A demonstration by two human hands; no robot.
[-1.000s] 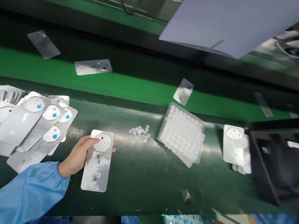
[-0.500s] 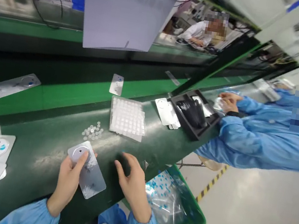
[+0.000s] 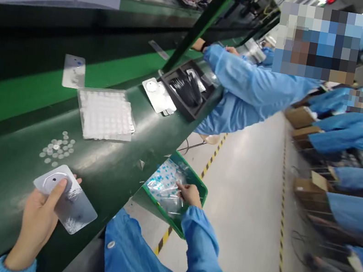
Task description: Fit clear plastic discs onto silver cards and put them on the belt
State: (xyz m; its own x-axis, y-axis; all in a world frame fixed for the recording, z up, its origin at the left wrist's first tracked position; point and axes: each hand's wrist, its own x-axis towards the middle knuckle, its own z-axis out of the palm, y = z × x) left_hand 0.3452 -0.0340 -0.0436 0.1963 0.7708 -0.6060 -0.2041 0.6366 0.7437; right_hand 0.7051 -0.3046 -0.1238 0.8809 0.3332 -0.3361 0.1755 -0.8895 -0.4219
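My left hand (image 3: 39,212) holds a silver rectangular plate (image 3: 76,211), its thumb pressing beside a round ring with a small dark hole and the other fingers underneath. Small translucent round discs (image 3: 57,148) lie in a loose group on the bench just beyond the plate. My right hand (image 3: 190,194) is over a green bin (image 3: 205,191) beside the bench, its fingertips drawn together at the clear plastic film (image 3: 166,194) inside. Whatever may be between those fingers is too small to make out. Small blue pieces (image 3: 162,177) dot the film.
A clear tray of white round parts (image 3: 105,114) sits on the green bench (image 3: 110,166). Farther right are several silver plates (image 3: 158,97) and a dark divided box (image 3: 189,91). A co-worker in a blue sleeve (image 3: 243,74) works beyond it. Another plate (image 3: 74,71) lies on the back ledge.
My right hand has moved from above the bench, near the plate, rightward and over the green bin. The view has turned right. My left hand still holds the plate.
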